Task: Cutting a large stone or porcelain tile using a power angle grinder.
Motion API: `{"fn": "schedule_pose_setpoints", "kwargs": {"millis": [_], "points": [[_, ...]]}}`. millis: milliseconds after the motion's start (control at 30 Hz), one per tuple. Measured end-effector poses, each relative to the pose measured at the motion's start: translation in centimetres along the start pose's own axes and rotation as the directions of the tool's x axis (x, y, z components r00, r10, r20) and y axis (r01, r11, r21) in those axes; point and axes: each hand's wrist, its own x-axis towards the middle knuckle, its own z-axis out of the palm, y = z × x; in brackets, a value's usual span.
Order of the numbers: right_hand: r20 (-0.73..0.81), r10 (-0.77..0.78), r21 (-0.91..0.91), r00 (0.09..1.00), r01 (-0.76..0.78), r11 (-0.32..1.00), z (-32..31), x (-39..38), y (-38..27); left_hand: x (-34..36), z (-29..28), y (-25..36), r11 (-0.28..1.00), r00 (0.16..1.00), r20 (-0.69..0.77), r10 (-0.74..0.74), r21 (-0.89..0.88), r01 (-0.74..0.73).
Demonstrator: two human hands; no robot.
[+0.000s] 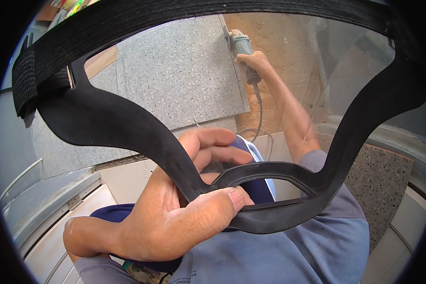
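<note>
Left hand (175, 208) fingers pinching black goggle frame (265, 189); right hand (254, 61) wrapped round angle grinder (244, 49) at granite slab (184, 75). Risk: one-handed grinder likely to kick.

No packages, signs or screens

We see only a small dark print (192, 276) on the grey shirt, at the bottom edge.

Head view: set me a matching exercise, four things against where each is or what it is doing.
1. left hand
2. right hand
3. grinder
4. goggles

a. close to the lens, black frame and strap
b. pinching the goggles' nose bridge
c. at the edge of the grey speckled slab
d. wrapped round the grinder's body

Pairs: 1-b, 2-d, 3-c, 4-a
</note>
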Motion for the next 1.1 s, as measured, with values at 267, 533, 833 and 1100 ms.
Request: {"fn": "schedule_pose_setpoints", "kwargs": {"millis": [267, 533, 833, 1100], "points": [[0.056, 0.082, -0.015, 0.995, -0.081, 0.997, -0.3, 0.4, -0.9, 0.2, -0.3, 0.2, 1.0, 1.0, 0.011, -0.003, 0.012, 0.002], [0.058, 0.062, 0.003, 0.996, -0.062, 0.998, -0.4, 0.4, -1.7, 0.2, -0.7, 0.2, 1.0, 1.0, 0.017, -0.001, 0.0, 0.001], [-0.024, -0.057, 0.027, 0.998, 0.058, 0.998, 0.4, 0.8, -1.2, 0.3, -0.9, 0.5, 1.0, 1.0, 0.012, -0.011, -0.012, 0.012], [-0.015, -0.018, 0.015, 1.0, 0.018, 1.0, 0.1, 1.5, -2.4, 0.4, -1.0, 0.6, 1.0, 1.0, 0.006, -0.005, -0.012, 0.005]]}}
